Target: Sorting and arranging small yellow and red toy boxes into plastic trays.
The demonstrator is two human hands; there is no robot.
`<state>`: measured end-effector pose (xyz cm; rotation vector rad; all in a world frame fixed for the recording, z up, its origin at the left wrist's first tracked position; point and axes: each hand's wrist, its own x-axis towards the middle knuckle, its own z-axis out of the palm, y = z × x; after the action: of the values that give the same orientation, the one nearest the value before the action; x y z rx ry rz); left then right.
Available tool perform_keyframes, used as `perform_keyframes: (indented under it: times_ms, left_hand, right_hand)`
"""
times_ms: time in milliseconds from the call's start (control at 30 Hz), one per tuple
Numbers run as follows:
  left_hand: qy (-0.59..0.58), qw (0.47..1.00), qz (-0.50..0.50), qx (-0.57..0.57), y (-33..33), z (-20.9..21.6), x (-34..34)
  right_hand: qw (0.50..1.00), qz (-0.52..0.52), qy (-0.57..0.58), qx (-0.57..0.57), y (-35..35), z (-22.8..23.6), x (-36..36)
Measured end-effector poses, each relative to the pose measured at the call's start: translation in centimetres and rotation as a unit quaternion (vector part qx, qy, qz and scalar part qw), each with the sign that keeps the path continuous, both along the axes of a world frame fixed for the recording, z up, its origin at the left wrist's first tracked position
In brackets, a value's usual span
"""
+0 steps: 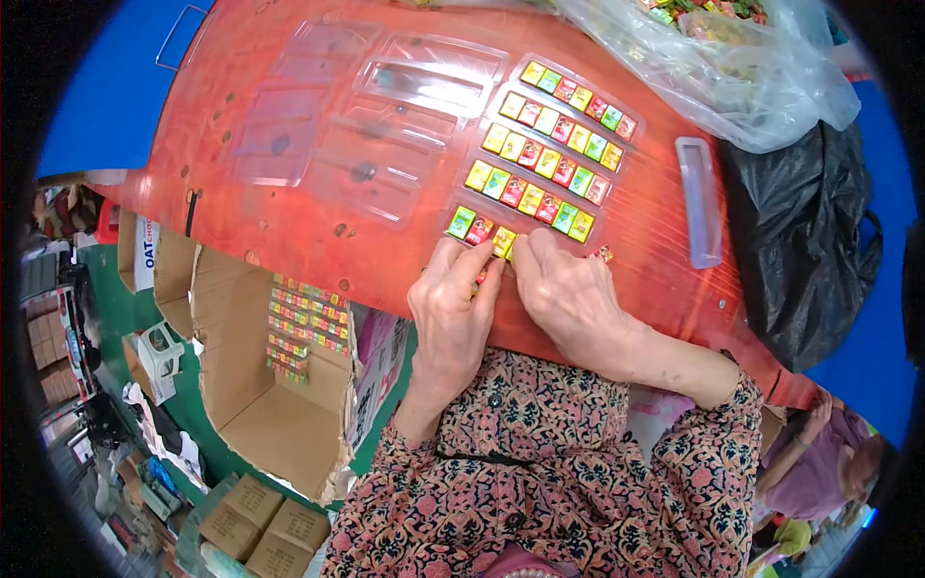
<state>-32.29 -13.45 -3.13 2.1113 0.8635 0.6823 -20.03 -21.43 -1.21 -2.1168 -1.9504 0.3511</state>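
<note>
A clear plastic tray [631, 164] on the red table holds several rows of small red, yellow and green boxes. At its nearest row, a green box [461, 223] and a red box [480, 229] sit side by side. My left hand [448, 303] is closed, with a bit of a small red box [480, 276] showing between its fingers. Beside it, the bent fingers of my right hand [568, 294] press at a small yellow box [503, 241] in that row. The rest of the row is hidden behind my right hand. One loose small box [603, 253] lies just beyond the right knuckles.
Empty clear trays [395, 130] lie to the left on the red table [241, 58]. A narrow clear strip [699, 202], a black bag [805, 250] and a plastic bag [713, 87] of small boxes are at right. An open carton [279, 424] stands below left.
</note>
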Motion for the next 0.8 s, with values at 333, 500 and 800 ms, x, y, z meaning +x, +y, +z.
perform_keyframes:
  times_ms: [333,500,800]
  left_hand:
    - [-0.009,1.000,-0.003,0.007,-0.1,-0.3,0.7]
    - [-0.013,1.000,-0.001,0.004,0.0,-0.1,0.3]
    - [-0.003,1.000,-0.001,-0.011,-0.3,0.5,0.0]
  right_hand:
    - [0.990,-0.039,-0.125,0.049,-0.4,-1.1,-1.3]
    - [0.989,-0.026,-0.130,0.071,-0.7,-1.6,-1.3]
    - [0.992,-0.023,-0.103,0.073,-0.8,-1.7,-0.7]
